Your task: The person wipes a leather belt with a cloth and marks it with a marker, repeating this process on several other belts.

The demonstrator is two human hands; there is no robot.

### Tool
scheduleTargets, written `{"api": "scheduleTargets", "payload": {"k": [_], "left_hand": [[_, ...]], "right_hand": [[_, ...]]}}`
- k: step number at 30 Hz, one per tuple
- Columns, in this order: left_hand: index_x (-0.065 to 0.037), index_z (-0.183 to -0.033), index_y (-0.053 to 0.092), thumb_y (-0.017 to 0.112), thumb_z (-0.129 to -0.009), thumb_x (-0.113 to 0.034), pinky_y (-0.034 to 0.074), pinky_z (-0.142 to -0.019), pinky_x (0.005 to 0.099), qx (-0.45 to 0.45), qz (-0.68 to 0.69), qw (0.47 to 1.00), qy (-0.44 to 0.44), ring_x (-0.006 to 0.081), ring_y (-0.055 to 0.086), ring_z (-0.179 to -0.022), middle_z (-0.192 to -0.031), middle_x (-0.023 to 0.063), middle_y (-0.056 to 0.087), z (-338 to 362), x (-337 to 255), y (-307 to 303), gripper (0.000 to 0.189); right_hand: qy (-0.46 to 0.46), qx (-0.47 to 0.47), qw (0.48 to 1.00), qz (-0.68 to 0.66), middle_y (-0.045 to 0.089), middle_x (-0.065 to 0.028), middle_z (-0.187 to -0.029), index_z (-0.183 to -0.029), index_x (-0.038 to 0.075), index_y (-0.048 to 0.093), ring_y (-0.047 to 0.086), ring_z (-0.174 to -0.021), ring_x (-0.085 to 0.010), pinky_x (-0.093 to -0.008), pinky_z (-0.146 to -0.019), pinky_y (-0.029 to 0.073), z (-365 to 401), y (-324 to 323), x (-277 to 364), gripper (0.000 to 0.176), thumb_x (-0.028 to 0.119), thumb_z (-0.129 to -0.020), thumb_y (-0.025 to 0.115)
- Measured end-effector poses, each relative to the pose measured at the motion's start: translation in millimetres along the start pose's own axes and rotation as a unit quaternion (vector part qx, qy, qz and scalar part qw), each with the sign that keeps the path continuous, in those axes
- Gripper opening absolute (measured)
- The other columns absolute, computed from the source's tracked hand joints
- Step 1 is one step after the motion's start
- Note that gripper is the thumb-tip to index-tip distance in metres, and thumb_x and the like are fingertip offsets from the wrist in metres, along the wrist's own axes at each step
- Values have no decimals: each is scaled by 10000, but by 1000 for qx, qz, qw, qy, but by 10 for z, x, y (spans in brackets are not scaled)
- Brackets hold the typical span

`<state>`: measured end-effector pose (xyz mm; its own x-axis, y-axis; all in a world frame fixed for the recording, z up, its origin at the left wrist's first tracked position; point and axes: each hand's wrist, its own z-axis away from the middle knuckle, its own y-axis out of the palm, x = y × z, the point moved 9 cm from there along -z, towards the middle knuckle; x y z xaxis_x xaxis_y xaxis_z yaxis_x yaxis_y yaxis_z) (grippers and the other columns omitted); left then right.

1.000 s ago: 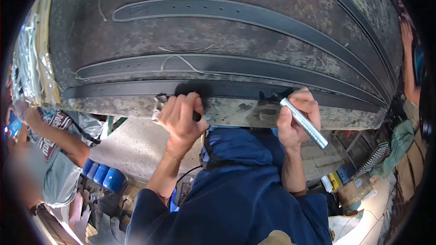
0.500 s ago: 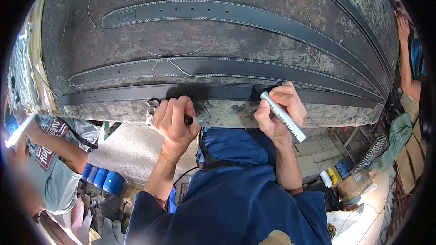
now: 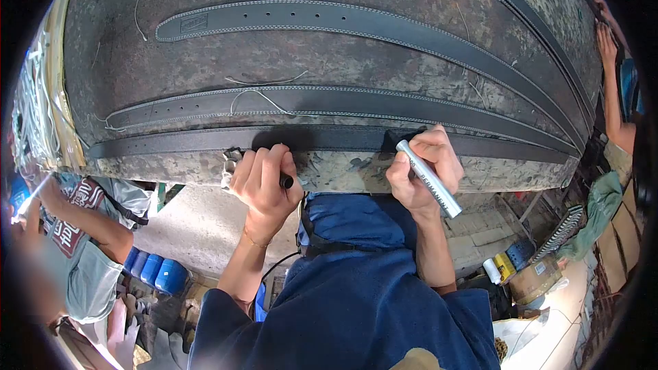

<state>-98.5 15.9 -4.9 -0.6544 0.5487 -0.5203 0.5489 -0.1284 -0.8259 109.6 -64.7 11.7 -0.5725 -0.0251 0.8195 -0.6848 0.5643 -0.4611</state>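
Black leather belt (image 3: pixel 171 144) lies along the near edge of the worn workbench (image 3: pixel 343 62), just in front of two other stitched belts (image 3: pixel 343 101). The right hand (image 3: pixel 421 168) pinches a silver permanent marker (image 3: pixel 432 183), its tip touching the belt's edge. The left hand (image 3: pixel 264 178) rests its curled fingers on the belt, closed round a small black piece (image 3: pixel 286 181).

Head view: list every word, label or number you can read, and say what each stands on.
"PERMANEN" on the silver marker pen in the right hand.
Stamped patch on the top dark leather belt: too small to read.
Print on a co-worker's shirt: blurred.
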Motion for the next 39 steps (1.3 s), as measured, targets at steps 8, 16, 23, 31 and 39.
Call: {"api": "scheduleTargets", "payload": {"k": [8,16,23,31,39], "left_hand": [[-31,-880,598,623,-726,46,379,-509,352,-6,-10,1000,3,242,482,-545,-669,72,531,19,12,8,174],[-30,-885,595,621,-725,53,387,-517,353,-5,-13,1000,1,242,488,-549,-682,71,544,10,4,-2,183],[-27,-888,601,626,-719,52,386,-512,354,-4,-3,1000,1,242,487,-547,-681,71,547,24,20,7,188],[-8,-833,591,606,-770,92,379,-498,344,-17,-4,1000,2,238,498,-546,-679,88,560,-3,-17,-7,119],[-95,-812,604,636,-567,-47,416,-520,307,-14,-23,1000,10,165,536,-608,-695,-12,564,64,62,-104,252]], "right_hand": [[-3,11,1000,12,580,-122,-701,-787,-8,528,484,-545,-165,-277,-488,393,13,25,-24,162,57,-755,673],[5,28,1000,-1,604,-124,-696,-768,-3,545,530,-560,-202,-289,-508,432,-23,63,-16,170,15,-724,709],[25,5,999,-38,607,-128,-692,-769,-1,548,540,-561,-207,-291,-509,433,1,-3,-83,178,36,-720,715],[-10,25,1000,-4,618,-117,-714,-790,16,570,547,-567,-208,-296,-508,433,-48,79,21,173,37,-719,726],[99,-12,985,-139,550,-109,-883,-964,7,517,482,-790,-170,-312,-720,412,159,32,-223,173,80,-874,646]]}}
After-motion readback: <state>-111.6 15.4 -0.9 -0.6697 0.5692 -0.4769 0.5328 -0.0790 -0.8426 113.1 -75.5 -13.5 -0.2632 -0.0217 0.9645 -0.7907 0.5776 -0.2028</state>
